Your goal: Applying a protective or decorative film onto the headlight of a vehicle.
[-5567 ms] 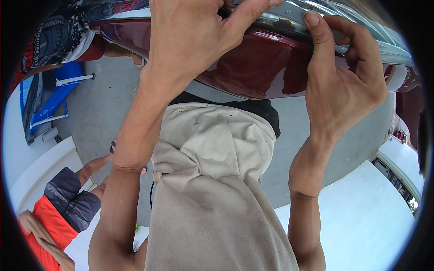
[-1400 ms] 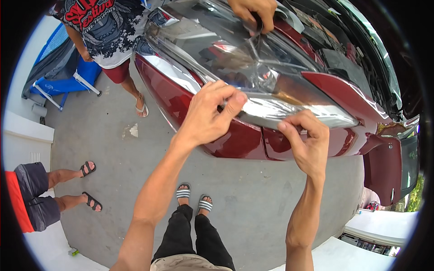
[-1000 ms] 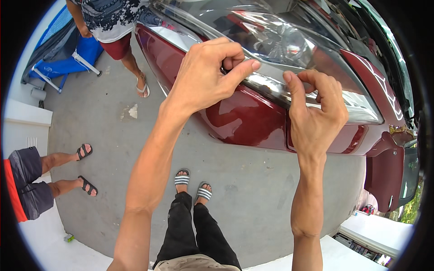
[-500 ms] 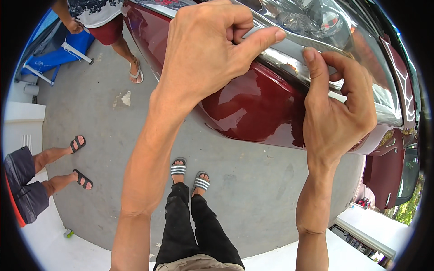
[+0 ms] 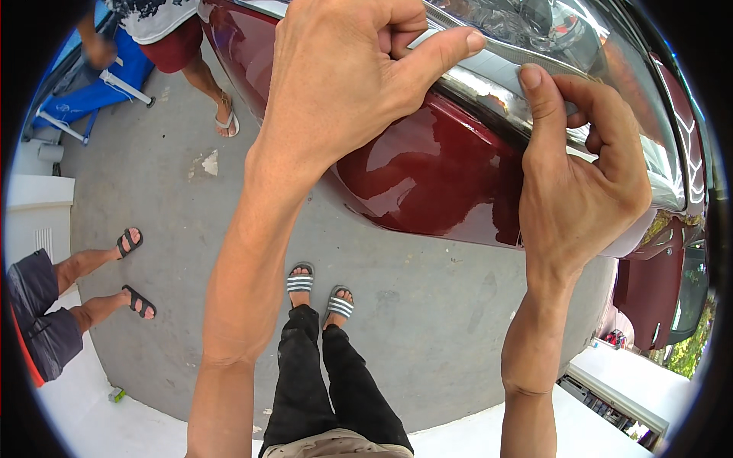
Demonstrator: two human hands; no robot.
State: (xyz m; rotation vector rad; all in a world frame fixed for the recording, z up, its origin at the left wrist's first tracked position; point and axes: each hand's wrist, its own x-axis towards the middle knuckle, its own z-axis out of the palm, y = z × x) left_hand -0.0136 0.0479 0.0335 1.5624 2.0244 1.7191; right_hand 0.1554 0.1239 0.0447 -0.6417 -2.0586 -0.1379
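Two pinches hold my attention at the headlight (image 5: 550,30); the left hand (image 5: 343,76) reaches its thumb out past a curled forefinger, the right hand (image 5: 584,164) sets thumb to forefinger further along, and both look closed on the edge of a clear film (image 5: 500,70); the undersides of the fingers are hidden from me, so how firm that grasp is I cannot tell. The film shows as a pale strip along the headlight's lower edge, spanning the gap between the two thumbs; just below the headlight curves the glossy red bumper (image 5: 435,168).

Since about a second ago my view has closed in on that edge, and the headlight has slid toward the top of my feed; another person's hand at its far side has gone from sight; over the last half second my two hands have barely shifted; I take it the work has settled on this stretch. Well left of the headlight stands a person in dark red shorts (image 5: 172,52).
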